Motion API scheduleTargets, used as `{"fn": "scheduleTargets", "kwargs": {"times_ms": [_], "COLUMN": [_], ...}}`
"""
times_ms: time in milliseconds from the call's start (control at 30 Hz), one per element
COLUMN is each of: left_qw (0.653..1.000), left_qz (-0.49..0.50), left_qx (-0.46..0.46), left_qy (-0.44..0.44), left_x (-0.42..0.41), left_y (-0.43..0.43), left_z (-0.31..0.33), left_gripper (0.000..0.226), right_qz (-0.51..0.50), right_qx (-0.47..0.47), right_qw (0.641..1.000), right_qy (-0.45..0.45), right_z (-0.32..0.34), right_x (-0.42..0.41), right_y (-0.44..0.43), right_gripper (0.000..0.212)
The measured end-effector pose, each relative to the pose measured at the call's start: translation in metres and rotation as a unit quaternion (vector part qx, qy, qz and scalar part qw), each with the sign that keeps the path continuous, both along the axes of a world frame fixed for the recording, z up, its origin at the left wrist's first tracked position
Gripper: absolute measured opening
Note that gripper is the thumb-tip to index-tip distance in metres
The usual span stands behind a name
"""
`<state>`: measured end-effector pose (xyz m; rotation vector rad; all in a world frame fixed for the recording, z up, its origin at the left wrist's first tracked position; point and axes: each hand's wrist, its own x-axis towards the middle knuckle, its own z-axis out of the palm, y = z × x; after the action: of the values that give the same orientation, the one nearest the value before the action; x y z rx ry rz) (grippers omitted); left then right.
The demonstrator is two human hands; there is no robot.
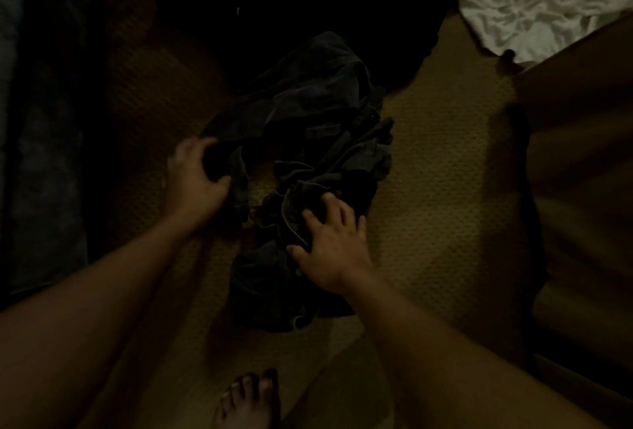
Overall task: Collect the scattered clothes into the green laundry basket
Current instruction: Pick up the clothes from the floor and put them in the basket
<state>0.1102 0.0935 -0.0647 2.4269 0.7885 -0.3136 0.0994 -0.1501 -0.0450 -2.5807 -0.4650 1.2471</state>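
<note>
Dim room here, and I'm looking down at tan carpet. The dark clothes lie heaped on it, mid-floor. My left hand has its grip curled round one fold. My right hand presses on the heap, fingers spread. A white sheet lies crumpled at top right.

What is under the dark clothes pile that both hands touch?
Tan carpet shows around the dark clothes pile and through a gap in it; anything else beneath the folds is covered.
</note>
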Motion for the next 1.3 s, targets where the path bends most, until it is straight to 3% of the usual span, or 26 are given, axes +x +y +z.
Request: {"fn": "scheduleTargets", "kwargs": {"times_ms": [67, 133, 200, 300, 367, 467, 533, 600, 667, 733, 767, 800, 867, 933, 1000, 1067, 1133, 1233, 1300], "left_qw": [0.993, 0.979, 0.978, 0.992, 0.998, 0.993, 0.987, 0.983, 0.986, 0.988, 0.989, 0.990, 0.991, 0.991, 0.990, 0.989, 0.988, 0.977, 0.944], "left_qz": [0.041, 0.065, 0.047, 0.068, 0.050, -0.067, -0.154, -0.150, -0.112, -0.096, -0.085, -0.075, -0.068, -0.073, -0.080, -0.090, -0.085, -0.065, -0.019], "left_qx": [-0.034, -0.093, -0.085, -0.040, -0.036, -0.050, -0.039, -0.055, -0.099, -0.115, -0.118, -0.118, -0.116, -0.116, -0.116, -0.115, -0.129, -0.203, -0.318], "left_qy": [0.103, 0.168, 0.185, 0.099, 0.017, -0.089, -0.025, 0.087, 0.080, 0.037, 0.026, 0.018, 0.010, 0.008, 0.009, 0.006, 0.014, 0.026, 0.093], "left_x": [0.021, 0.030, 0.027, 0.018, 0.010, -0.019, -0.047, -0.074, -0.097, -0.112, -0.117, -0.122, -0.126, -0.127, -0.126, -0.124, -0.123, -0.118, -0.108], "left_y": [0.006, 0.004, -0.003, -0.019, -0.041, -0.085, -0.112, -0.131, -0.143, -0.153, -0.157, -0.160, -0.164, -0.163, -0.159, -0.153, -0.148, -0.139, -0.122], "left_z": [-0.008, -0.017, -0.027, -0.022, 0.003, 0.059, 0.069, 0.054, 0.029, 0.010, 0.003, -0.002, -0.007, -0.012, -0.014, -0.013, -0.012, -0.004, 0.012], "left_gripper": [0.111, 0.124, 0.098, 0.045, 0.033, 0.028, 0.036, 0.043, 0.045, 0.046, 0.048, 0.051, 0.057, 0.060, 0.058, 0.056, 0.057, 0.055, 0.058], "right_qz": [0.001, -0.002, -0.017, -0.059, -0.071, -0.048, -0.088, -0.256, -0.438, -0.535, -0.563, -0.576, -0.563, -0.495, -0.418, -0.338, -0.236, -0.084, 0.052], "right_qx": [0.002, 0.005, 0.017, 0.042, 0.056, 0.047, 0.078, 0.176, 0.210, 0.182, 0.169, 0.174, 0.241, 0.307, 0.304, 0.246, 0.205, 0.215, 0.210], "right_qw": [1.000, 1.000, 0.999, 0.996, 0.995, 0.995, 0.984, 0.929, 0.850, 0.821, 0.809, 0.799, 0.787, 0.800, 0.845, 0.908, 0.946, 0.944, 0.933], "right_qy": [0.005, 0.015, 0.027, 0.043, 0.045, 0.074, 0.135, 0.199, 0.202, 0.081, 0.025, 0.011, 0.070, 0.141, 0.136, 0.033, -0.093, -0.234, -0.286], "right_z": [0.000, 0.001, 0.002, 0.004, 0.007, 0.005, 0.006, 0.012, 0.024, 0.024, 0.021, 0.019, 0.016, 0.005, -0.003, -0.008, -0.003, 0.017, 0.022], "right_x": [0.001, 0.002, 0.003, 0.008, 0.013, 0.028, 0.039, 0.048, 0.058, 0.073, 0.087, 0.103, 0.141, 0.168, 0.178, 0.177, 0.166, 0.115, 0.069], "right_y": [-0.003, -0.005, -0.005, -0.003, -0.004, -0.006, -0.012, -0.028, -0.044, -0.060, -0.066, -0.066, -0.062, -0.050, -0.033, -0.019, -0.017, -0.029, -0.038], "right_gripper": [0.076, 0.077, 0.075, 0.062, 0.052, 0.050, 0.047, 0.038, 0.035, 0.021, 0.024, 0.052, 0.108, 0.128, 0.123, 0.104, 0.081, 0.068, 0.060]}}
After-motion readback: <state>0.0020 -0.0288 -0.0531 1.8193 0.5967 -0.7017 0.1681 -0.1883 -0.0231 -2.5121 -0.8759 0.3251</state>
